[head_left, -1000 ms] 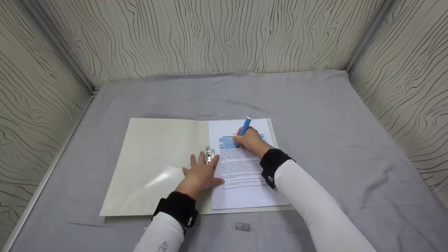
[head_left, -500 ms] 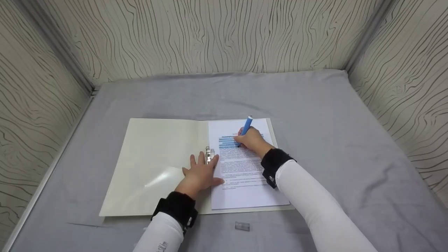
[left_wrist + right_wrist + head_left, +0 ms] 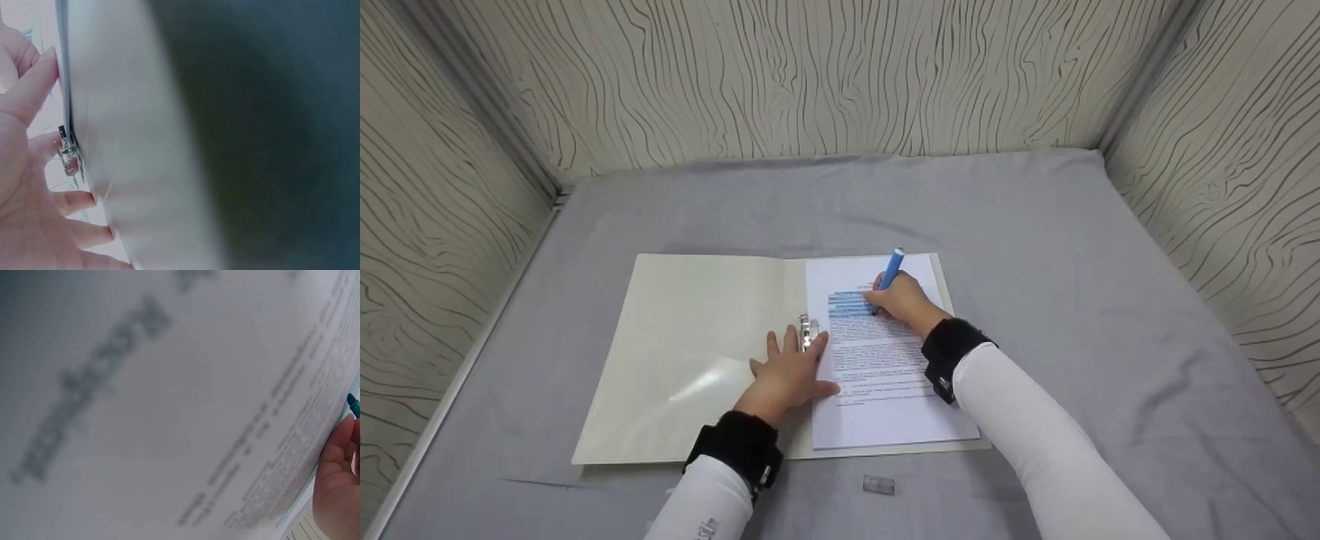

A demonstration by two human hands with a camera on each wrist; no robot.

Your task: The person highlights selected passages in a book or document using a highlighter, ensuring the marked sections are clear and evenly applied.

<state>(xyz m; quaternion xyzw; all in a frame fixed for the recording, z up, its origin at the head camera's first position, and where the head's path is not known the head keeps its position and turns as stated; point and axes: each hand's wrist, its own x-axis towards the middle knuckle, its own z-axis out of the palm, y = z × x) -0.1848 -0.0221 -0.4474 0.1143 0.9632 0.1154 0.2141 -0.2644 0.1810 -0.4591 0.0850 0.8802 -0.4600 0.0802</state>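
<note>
An open cream folder [image 3: 697, 352] lies flat on a grey cloth-covered table [image 3: 1072, 262], and a printed sheet [image 3: 885, 405] rests on its right half, with several upper lines of text already coloured blue. The right hand [image 3: 901, 298] has its fingers curled round a blue highlighter [image 3: 889, 271], the pen tilted up and away from the person, its tip down on the sheet at the lower edge of the blue-marked lines. In the right wrist view the same sheet [image 3: 169, 410] fills nearly the whole frame out of focus, with the hand [image 3: 337, 489] at the lower right edge and the blue tip [image 3: 352, 403] of the pen just above the fingers. The left hand [image 3: 791, 371] lies flat with fingers spread and straight, pressing on the folder at its spine, the thumb side resting on the left margin of the sheet; the fingertips sit at the metal clip [image 3: 809, 331] fixed to the fold. The left wrist view shows this hand [image 3: 28, 185] beside the clip [image 3: 68, 156] and the pale inner cover [image 3: 124, 140]. The two hands are near each other but apart. A small clear cap [image 3: 879, 484] lies on the cloth just in front of the folder's near edge, between the two white sleeves
</note>
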